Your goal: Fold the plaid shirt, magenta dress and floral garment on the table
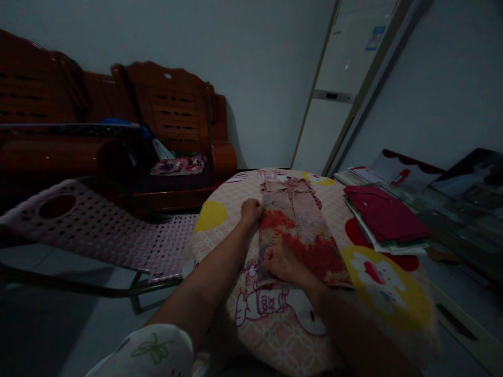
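A folded patterned shirt (298,230), pinkish grey with rusty red patches, lies flat on the round table, its gathered neckline at the far end. At its left edge is my left hand (252,210), with the fingers closed on the cloth. My right hand (282,263) rests on the lower left part of the shirt. Its fingers are curled in against the fabric close to the left edge, and the fingertips are partly hidden. The printed tablecloth (271,335) shows around the garment.
To the right sits a stack of folded clothes with a dark red one (385,212) on top. A woven chair (129,235) stands close on the left. Behind it is a wooden sofa (168,104) with cloth on its seat. A tall white cabinet-like unit (334,94) stands against the wall.
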`<move>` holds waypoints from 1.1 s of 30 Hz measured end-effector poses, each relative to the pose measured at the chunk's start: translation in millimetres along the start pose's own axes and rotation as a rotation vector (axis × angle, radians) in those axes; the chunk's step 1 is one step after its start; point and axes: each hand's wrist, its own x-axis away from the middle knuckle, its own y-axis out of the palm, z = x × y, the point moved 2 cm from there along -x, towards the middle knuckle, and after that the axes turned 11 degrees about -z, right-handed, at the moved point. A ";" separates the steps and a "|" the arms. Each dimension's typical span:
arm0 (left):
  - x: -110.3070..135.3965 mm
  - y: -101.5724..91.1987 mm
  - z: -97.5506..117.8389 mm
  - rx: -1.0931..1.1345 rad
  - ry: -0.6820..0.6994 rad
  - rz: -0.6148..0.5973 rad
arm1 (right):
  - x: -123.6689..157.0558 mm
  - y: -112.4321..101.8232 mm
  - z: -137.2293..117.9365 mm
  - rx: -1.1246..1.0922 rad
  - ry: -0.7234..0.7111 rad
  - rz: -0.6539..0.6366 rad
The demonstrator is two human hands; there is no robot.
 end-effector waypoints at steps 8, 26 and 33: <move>-9.2 0.9 -11.0 0.221 -0.094 -0.019 | -2.6 3.0 0.6 -0.291 0.004 -0.112; -49.4 6.5 14.3 -0.214 -0.023 -0.017 | 5.0 9.3 -19.5 0.038 -0.022 -0.094; -74.7 9.5 34.1 -0.343 -0.017 -0.035 | 3.3 8.1 -15.9 0.023 -0.031 -0.127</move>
